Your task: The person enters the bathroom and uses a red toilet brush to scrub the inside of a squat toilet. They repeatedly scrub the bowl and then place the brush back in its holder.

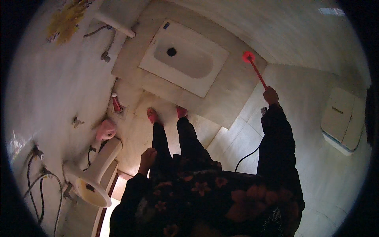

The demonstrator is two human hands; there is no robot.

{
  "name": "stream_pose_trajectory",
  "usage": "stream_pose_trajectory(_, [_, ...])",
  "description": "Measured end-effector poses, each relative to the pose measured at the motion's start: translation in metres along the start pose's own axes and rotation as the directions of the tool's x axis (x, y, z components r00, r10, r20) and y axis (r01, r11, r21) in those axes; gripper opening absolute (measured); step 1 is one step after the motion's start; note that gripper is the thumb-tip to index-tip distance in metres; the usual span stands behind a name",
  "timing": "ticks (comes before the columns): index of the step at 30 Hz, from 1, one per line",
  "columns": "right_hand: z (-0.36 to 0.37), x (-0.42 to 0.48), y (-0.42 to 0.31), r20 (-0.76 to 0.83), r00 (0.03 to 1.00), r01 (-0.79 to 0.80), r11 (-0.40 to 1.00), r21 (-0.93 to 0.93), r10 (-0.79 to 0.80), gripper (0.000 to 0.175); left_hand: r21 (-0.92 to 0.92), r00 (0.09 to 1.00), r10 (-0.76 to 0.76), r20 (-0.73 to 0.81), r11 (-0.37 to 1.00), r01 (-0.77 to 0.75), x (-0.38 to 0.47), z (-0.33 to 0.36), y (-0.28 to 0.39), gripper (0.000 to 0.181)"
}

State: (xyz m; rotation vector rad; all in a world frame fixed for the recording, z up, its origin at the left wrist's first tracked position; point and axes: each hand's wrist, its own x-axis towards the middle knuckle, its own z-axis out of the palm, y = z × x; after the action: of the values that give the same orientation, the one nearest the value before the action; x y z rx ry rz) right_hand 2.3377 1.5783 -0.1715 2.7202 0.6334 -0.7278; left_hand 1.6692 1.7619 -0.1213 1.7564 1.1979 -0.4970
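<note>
My right hand [271, 96] is closed around the handle of a red toilet brush [258, 71], its round head over the tiled platform by the wall. Left of the brush head, a white squat toilet pan [208, 81] with a dark drain hole is set into the raised platform. My left hand [147, 158] hangs beside my left thigh with the fingers curled; nothing shows in it. The inside of that hand is hidden.
A white pedestal washbasin [100, 198] stands at lower left, with a pink plastic container [107, 129] beyond it. A red bottle [116, 103] stands near the floor drain. The platform edge lies before my feet. Hoses hang on the left wall.
</note>
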Motion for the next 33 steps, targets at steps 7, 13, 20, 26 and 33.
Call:
stream_pose_trajectory(7, [-0.031, 0.014, 0.009, -0.095, 0.994, 0.034, 0.958, -0.283, -0.063, 0.018, -0.170, 0.985, -0.146, -0.087, 0.977, 0.130, -0.020, -0.018, 0.012, 0.028])
stream_pose_trajectory(13, [-0.047, 0.065, 0.021, -0.082, 0.989, 0.060, 0.845, -0.532, -0.122, 0.014, -0.125, 0.982, -0.142, -0.128, 0.984, 0.126, -0.022, -0.015, 0.003, 0.026])
stream_pose_trajectory(20, [-0.071, 0.127, 0.061, -0.407, 0.865, -0.182, 0.573, -0.799, -0.294, 0.025, -0.148, 0.970, -0.210, -0.125, 0.970, 0.191, -0.012, -0.006, -0.008, 0.025])
stream_pose_trajectory(26, [0.021, 0.110, 0.025, -0.279, 0.922, -0.008, 0.706, -0.708, -0.269, 0.036, -0.325, 0.949, -0.297, -0.105, 0.912, 0.249, -0.016, -0.001, 0.005, 0.024])
stream_pose_trajectory(33, [0.188, -0.083, -0.054, 0.306, 0.670, 0.688, 0.721, 0.088, -0.676, 0.025, -0.392, 0.900, -0.218, -0.378, 0.918, 0.058, -0.062, 0.024, 0.011, 0.025])
